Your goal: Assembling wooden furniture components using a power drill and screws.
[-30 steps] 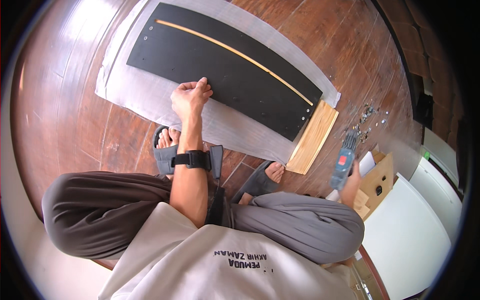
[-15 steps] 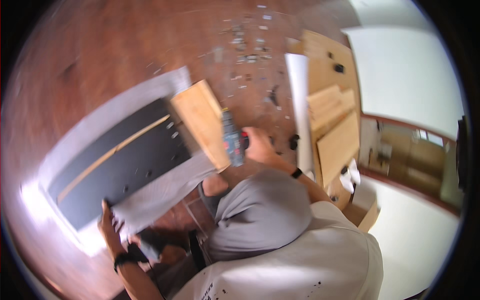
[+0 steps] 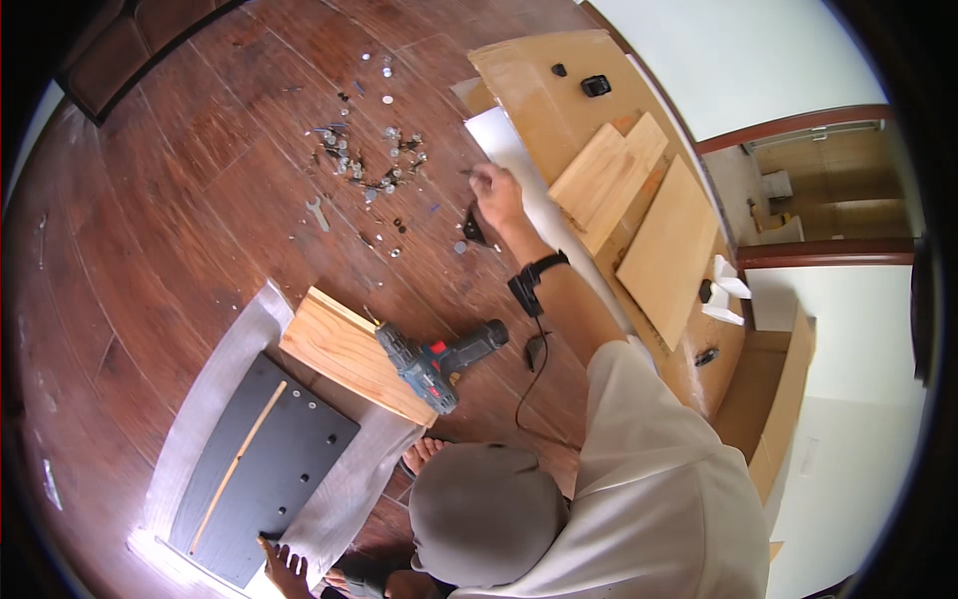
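My right hand (image 3: 497, 200) reaches over the floor beside the scattered hardware, its fingers drawn together; a small dark bit shows at the fingertips, too small to name. A black bracket-like piece (image 3: 474, 230) lies just below that hand. My left hand (image 3: 286, 571) is at the near edge of a black panel (image 3: 284, 459), fingers spread, touching or close to it. A pale wood-coloured strip (image 3: 239, 457) runs along the panel, with several dark round pieces near its right edge. Untouched, a cordless drill (image 3: 424, 371) rests on its side at the edge of a light wooden board (image 3: 344, 357).
Screws and small fittings (image 3: 369, 160) are scattered on the wooden floor, near a small wrench (image 3: 317, 214). White foam sheet (image 3: 205, 409) lies under the panel. At right, cardboard (image 3: 539, 80) carries wooden boards (image 3: 671, 250); an open carton (image 3: 758, 399) stands nearer. A thin cable (image 3: 521, 399) hangs from my right wrist.
My right hand has let go of the drill and moved forward toward the small hardware. The drill now lies by the wooden board. My left hand stays at the panel's edge; the view has shifted.
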`<state>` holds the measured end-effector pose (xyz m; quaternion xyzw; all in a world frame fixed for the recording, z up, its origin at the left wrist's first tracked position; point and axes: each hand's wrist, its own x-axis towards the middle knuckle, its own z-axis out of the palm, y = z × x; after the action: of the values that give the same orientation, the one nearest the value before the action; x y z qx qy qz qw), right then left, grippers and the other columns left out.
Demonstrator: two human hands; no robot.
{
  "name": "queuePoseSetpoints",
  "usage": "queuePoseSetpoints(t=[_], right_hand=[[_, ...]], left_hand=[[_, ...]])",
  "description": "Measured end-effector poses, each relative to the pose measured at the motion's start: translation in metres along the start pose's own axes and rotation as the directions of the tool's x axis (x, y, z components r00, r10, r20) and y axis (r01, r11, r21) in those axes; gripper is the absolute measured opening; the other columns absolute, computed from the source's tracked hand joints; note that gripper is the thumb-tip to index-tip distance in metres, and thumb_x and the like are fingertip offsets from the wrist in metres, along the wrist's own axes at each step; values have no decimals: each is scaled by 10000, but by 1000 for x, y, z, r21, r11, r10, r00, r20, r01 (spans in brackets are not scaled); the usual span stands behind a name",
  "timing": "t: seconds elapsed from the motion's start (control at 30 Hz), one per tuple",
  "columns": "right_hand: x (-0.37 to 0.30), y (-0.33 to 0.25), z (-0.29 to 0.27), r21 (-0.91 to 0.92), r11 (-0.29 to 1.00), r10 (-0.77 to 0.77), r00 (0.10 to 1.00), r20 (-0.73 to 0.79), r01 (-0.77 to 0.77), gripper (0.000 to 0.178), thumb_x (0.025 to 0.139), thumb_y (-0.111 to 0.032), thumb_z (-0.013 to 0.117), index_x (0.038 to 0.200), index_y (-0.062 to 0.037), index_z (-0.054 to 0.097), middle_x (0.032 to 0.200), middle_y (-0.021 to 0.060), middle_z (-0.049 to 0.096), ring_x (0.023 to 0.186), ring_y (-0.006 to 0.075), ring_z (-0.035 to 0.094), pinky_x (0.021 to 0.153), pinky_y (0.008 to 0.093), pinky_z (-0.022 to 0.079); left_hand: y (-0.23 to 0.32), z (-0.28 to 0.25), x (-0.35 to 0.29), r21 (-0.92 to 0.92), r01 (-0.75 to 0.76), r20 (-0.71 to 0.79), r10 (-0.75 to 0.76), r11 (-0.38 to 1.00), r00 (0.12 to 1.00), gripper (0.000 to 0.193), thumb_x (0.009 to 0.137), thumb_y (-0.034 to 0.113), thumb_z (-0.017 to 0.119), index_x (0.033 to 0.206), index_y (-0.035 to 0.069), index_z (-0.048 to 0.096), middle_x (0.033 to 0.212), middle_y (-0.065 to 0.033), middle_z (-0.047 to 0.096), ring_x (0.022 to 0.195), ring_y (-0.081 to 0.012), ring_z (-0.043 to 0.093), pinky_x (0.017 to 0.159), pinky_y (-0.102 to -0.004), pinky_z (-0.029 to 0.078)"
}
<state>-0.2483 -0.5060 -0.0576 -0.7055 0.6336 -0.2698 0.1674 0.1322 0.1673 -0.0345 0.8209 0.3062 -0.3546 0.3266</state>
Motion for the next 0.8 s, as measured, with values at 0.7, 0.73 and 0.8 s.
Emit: queuePoseSetpoints(t=[0.7,0.73,0.8], right_hand=[[105,-104,85,94,965,-257,952,165,244,190,891,-147,602,1070,-95,640,989,168,667,946,348,633,824,414,506],[109,-111,90,113,967,-249,946,206,230,193,885,-156,612,1064,-92,641,992,168,668,942,345,636,819,415,509],[120,-116,104,75,951,-310,933,183,301,194,867,-161,633,1052,-107,649,998,162,668,929,329,647,800,415,517]], left_hand=[[-37,11,-31,134,-113,264,74,984,962,378,901,338,633,1155,71,556,919,-149,682,713,-263,661,616,-349,547],[-41,9,-32,118,-84,276,48,990,960,365,912,289,623,1187,67,533,946,-162,674,746,-254,663,612,-332,548],[-44,17,-44,63,-84,267,64,994,961,385,906,266,634,1214,71,510,966,-180,667,743,-261,662,604,-330,550]])
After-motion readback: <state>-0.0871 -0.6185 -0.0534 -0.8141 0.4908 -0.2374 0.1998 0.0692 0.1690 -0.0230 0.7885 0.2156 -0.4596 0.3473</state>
